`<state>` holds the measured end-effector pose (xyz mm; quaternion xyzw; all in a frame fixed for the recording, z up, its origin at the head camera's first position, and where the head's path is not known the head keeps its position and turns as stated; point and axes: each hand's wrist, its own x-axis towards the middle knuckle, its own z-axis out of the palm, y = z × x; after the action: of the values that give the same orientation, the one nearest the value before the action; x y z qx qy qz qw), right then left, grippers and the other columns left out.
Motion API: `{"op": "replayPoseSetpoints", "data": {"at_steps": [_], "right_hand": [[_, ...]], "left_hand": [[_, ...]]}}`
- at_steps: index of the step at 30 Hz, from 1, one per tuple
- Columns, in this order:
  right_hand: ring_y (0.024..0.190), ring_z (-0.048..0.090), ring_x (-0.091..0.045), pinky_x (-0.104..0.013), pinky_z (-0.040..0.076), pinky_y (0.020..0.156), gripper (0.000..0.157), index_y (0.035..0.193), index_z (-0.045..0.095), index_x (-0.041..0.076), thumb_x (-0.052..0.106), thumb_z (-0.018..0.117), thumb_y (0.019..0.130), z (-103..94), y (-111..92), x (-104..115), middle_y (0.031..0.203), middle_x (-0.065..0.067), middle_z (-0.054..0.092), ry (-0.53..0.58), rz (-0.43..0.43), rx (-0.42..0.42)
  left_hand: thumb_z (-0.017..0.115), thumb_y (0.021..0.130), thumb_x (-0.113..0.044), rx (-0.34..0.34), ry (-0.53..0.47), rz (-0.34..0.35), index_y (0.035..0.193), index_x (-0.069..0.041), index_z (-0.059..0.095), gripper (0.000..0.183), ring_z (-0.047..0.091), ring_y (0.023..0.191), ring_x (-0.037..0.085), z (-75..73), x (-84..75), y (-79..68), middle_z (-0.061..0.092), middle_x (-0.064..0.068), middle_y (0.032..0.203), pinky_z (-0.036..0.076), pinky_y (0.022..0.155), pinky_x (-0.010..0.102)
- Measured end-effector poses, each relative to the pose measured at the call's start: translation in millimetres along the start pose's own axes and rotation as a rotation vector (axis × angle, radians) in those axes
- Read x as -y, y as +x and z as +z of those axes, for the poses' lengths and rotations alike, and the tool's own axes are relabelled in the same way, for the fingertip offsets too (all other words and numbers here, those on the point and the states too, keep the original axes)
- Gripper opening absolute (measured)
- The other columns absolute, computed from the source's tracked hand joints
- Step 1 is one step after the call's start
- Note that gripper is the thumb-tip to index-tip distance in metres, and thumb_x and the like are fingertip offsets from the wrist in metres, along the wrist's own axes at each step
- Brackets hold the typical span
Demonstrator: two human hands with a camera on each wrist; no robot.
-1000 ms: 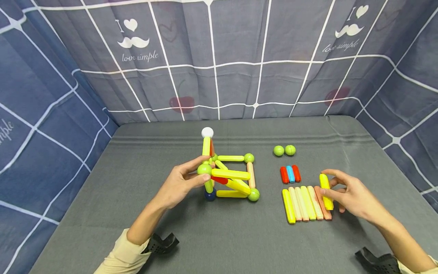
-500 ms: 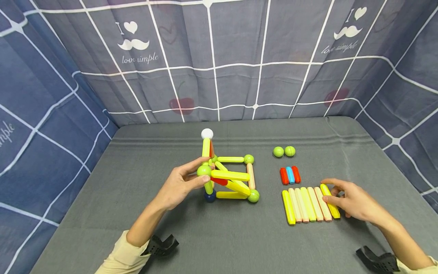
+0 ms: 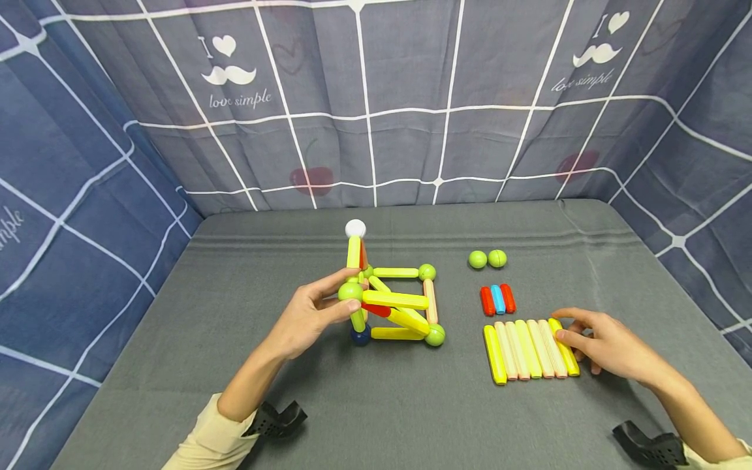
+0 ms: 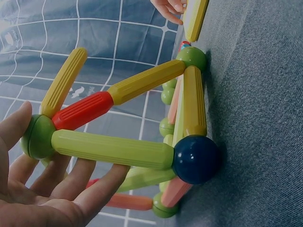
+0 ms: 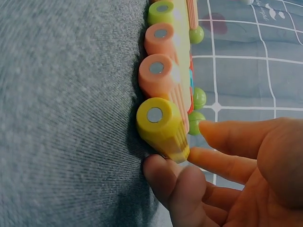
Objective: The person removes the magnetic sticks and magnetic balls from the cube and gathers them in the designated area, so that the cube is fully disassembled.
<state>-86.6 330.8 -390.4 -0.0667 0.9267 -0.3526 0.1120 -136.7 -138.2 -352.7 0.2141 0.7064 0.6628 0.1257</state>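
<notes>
My left hand (image 3: 305,316) pinches a green ball (image 3: 350,292) at an upper corner of a frame built from magnetic sticks and balls. A white ball (image 3: 355,228) tops the frame; a dark blue ball (image 4: 196,159) sits at a lower corner. From the held ball, a yellow stick (image 3: 396,299) juts rightward with its far end free. My right hand (image 3: 605,343) touches a yellow stick (image 5: 163,130) lying at the right end of a row of sticks. In the right wrist view the thumb stands above that stick, while other fingers are against or beside it.
The row's yellow, pink and light green sticks (image 3: 523,350) lie side by side on the grey cloth (image 3: 376,405). Behind them are two short red sticks with a blue one (image 3: 498,299) between. Two loose green balls (image 3: 478,260) sit farther back. A checked curtain (image 3: 405,150) surrounds the table.
My right hand has lowered the yellow stick from above the row to its right end and shifted it left against the neighbouring stick. My left hand and the frame stay in place.
</notes>
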Motion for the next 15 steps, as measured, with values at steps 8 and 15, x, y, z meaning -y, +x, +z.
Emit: {"op": "replayPoseSetpoints", "data": {"at_steps": [8, 15], "right_hand": [[0.059, 0.056, -0.013, -0.031, 0.048, 0.046, 0.039, 0.131, 0.055, -0.006, 0.017, 0.06, 0.1, -3.4, 0.1, 8.4, 0.084, -0.006, 0.062, -0.047, -0.013, -0.07], [0.059, 0.059, -0.014, -0.03, 0.049, 0.05, 0.029, 0.124, 0.063, 0.001, 0.013, 0.064, 0.098, 1.0, 9.6, 47.9, 0.097, -0.009, 0.067, -0.03, -0.194, -0.179]], "left_hand": [[0.069, 0.093, -0.01, 0.002, -0.013, -0.003, 0.146, -0.002, 0.045, 0.059, 0.063, 0.113, 0.03, 0.1, 0.6, 0.2, 0.056, 0.019, 0.135, 0.053, 0.088, 0.041], [0.07, 0.093, -0.01, -0.002, -0.013, -0.007, 0.146, 0.0, 0.044, 0.06, 0.063, 0.112, 0.031, 0.1, 0.9, 0.7, 0.055, 0.022, 0.135, 0.053, 0.088, 0.041]]}}
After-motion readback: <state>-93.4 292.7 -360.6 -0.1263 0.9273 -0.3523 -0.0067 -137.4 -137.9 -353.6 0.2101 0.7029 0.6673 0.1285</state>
